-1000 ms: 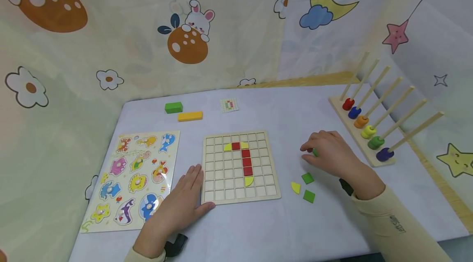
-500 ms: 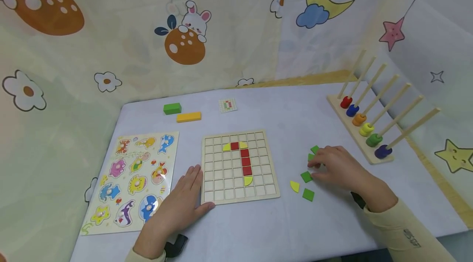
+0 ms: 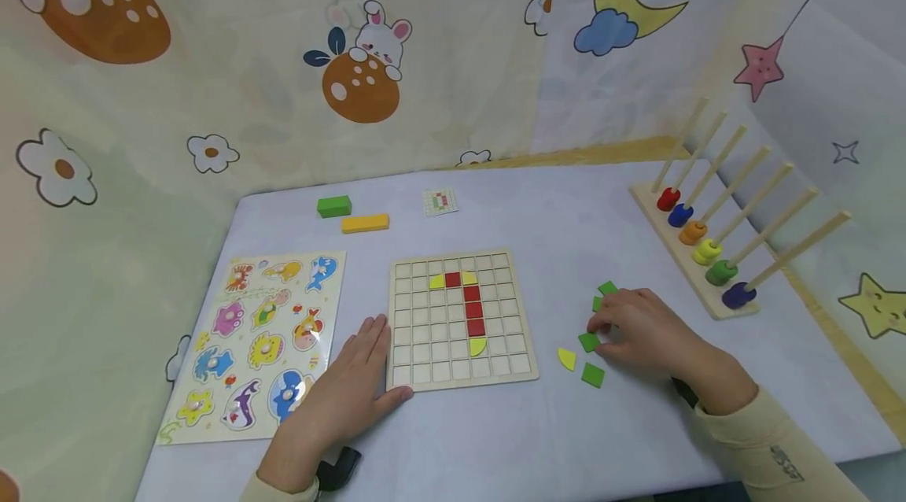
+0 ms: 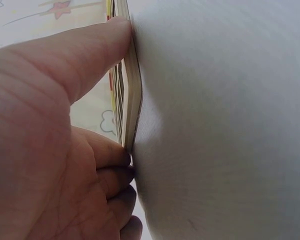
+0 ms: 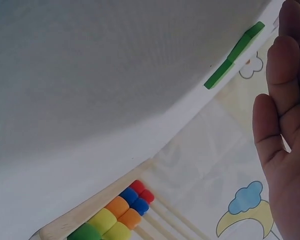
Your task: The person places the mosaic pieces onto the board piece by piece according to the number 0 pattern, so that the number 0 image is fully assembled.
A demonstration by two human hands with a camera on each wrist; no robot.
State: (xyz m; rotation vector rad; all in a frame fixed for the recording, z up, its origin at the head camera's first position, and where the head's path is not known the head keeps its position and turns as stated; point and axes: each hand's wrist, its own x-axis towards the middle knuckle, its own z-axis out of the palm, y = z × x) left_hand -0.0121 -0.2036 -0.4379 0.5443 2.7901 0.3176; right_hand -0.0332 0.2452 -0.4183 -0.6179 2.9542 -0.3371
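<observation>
A wooden grid board [image 3: 414,333] lies mid-table, with red square tiles [image 3: 473,310] and yellow quarter-round tiles [image 3: 477,346] set in its cells. My left hand [image 3: 347,384] lies at its near left corner, fingers straight along the left side, thumb at the front edge; the left wrist view shows the thumb against the board's edge [image 4: 133,95]. To the right of the board, my right hand [image 3: 647,333] hovers low over loose tiles, thumb and index fingertips at a green square tile [image 3: 588,341]. Another green tile [image 3: 593,375] and a yellow quarter-round [image 3: 566,359] lie nearer me. Two green tiles [image 5: 246,40] lie beyond the hand.
An animal peg puzzle [image 3: 244,352] lies left of the board. Behind stand a green block [image 3: 334,207], a yellow block [image 3: 365,223] and a small pattern card [image 3: 440,201]. A peg rack with coloured beads [image 3: 708,252] occupies the right side.
My right hand has put down a green tile among the loose ones, then drawn back toward me to another green tile. The left hand keeps its place at the board.
</observation>
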